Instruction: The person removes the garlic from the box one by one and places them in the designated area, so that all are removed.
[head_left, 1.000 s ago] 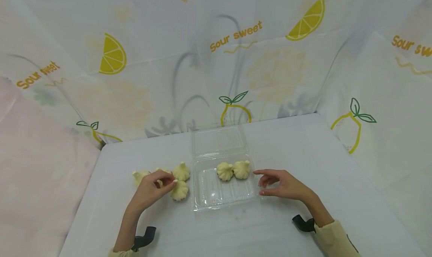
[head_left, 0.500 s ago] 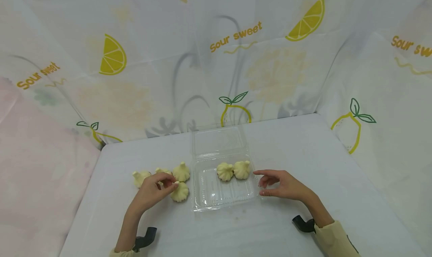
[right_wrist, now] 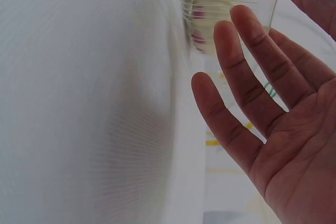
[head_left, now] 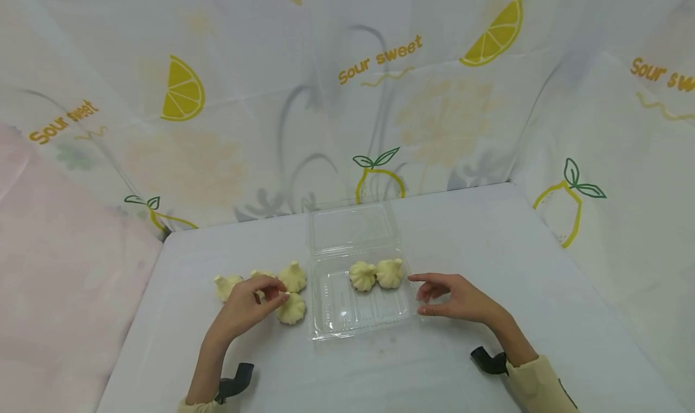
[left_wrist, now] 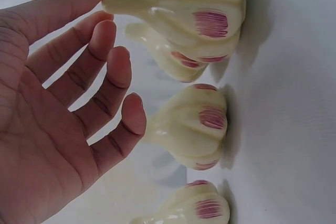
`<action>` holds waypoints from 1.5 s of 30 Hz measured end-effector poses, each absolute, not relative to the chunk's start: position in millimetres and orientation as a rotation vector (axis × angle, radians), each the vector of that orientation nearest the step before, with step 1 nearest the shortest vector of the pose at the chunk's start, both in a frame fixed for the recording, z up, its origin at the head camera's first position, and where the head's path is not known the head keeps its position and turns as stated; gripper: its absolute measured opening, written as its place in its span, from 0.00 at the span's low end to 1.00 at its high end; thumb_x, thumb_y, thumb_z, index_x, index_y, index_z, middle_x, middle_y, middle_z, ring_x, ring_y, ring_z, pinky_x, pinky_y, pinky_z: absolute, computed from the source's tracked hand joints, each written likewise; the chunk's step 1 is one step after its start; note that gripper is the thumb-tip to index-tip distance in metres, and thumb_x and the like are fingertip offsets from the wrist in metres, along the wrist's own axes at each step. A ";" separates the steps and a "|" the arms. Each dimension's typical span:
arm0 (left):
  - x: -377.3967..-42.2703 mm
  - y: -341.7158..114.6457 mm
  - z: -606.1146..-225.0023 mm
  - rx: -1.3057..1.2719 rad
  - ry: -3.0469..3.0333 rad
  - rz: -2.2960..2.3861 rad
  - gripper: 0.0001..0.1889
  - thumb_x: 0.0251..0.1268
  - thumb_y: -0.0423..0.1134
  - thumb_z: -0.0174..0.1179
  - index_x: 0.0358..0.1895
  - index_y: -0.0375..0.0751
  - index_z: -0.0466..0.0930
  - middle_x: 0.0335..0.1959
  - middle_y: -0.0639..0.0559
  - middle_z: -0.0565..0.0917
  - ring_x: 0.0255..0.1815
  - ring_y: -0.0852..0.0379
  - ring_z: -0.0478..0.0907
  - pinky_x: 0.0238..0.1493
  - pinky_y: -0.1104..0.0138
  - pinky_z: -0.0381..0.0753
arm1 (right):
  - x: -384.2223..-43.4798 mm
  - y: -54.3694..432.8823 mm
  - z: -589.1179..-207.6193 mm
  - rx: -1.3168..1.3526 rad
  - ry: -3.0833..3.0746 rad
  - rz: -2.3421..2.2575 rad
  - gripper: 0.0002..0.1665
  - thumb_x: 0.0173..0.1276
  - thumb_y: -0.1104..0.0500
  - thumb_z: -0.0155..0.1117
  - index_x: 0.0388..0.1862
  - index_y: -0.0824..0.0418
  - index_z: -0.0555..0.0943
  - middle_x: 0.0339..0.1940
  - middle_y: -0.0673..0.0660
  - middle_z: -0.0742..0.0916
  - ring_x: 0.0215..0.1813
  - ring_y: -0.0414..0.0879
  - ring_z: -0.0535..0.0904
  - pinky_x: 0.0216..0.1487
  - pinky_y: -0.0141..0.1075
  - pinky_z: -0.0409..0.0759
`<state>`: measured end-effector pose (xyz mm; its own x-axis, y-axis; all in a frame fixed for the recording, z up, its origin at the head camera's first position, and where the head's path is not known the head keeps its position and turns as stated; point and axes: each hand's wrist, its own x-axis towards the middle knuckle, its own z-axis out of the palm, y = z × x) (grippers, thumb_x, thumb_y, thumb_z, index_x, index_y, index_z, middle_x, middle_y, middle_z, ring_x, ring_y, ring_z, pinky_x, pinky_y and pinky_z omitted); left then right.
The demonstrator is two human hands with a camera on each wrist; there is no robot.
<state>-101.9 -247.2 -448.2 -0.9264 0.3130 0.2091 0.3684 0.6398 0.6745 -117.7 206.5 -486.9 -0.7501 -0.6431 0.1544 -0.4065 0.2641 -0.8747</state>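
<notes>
In the head view, my left hand (head_left: 247,309) pinches the stem of a cream garlic bulb (head_left: 291,310) between thumb and index finger. The left wrist view shows this garlic bulb (left_wrist: 194,11) with purple streaks, base down near the table, its stem end at the fingertips. Three more bulbs (head_left: 292,275) stand beside and behind that hand, partly covered by it. A clear plastic clamshell box (head_left: 339,322) lies with its lid raised back; two garlic bulbs (head_left: 390,273) sit in its far right part. Next to the box's right rim, my right hand (head_left: 456,296) has relaxed fingers and holds nothing.
A white cloth (head_left: 374,377) covers the table. Printed fabric walls (head_left: 244,129) with lemon drawings stand behind and at both sides. The clamshell lid (head_left: 353,226) leans toward the back wall.
My left hand and the bulb at its fingertips have shifted very slightly to the right. The right hand, the box and the bulbs in it look unmoved.
</notes>
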 end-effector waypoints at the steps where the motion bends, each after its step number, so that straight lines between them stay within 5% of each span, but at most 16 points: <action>1: -102.0 -246.6 -447.4 -0.583 -2.778 -1.169 0.06 0.58 0.38 0.72 0.37 0.50 0.84 0.27 0.63 0.79 0.28 0.62 0.75 0.27 0.69 0.74 | -117.7 206.5 -487.1 -0.981 2.302 -1.483 0.36 0.62 0.57 0.74 0.66 0.68 0.73 0.40 0.57 0.87 0.41 0.44 0.83 0.44 0.45 0.82; 45: -125.1 -189.2 -433.2 -0.756 -2.679 -1.119 0.10 0.60 0.40 0.71 0.42 0.41 0.86 0.28 0.64 0.78 0.29 0.64 0.73 0.28 0.69 0.74 | -118.1 204.6 -485.1 -0.992 2.326 -1.459 0.34 0.61 0.60 0.75 0.65 0.68 0.74 0.39 0.57 0.86 0.38 0.42 0.81 0.44 0.44 0.82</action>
<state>-125.1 -189.2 -433.2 -0.8636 0.3955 0.3128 0.5005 0.5969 0.6270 -118.1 204.6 -485.1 -0.7472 -0.6450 0.1601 -0.4250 0.2786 -0.8613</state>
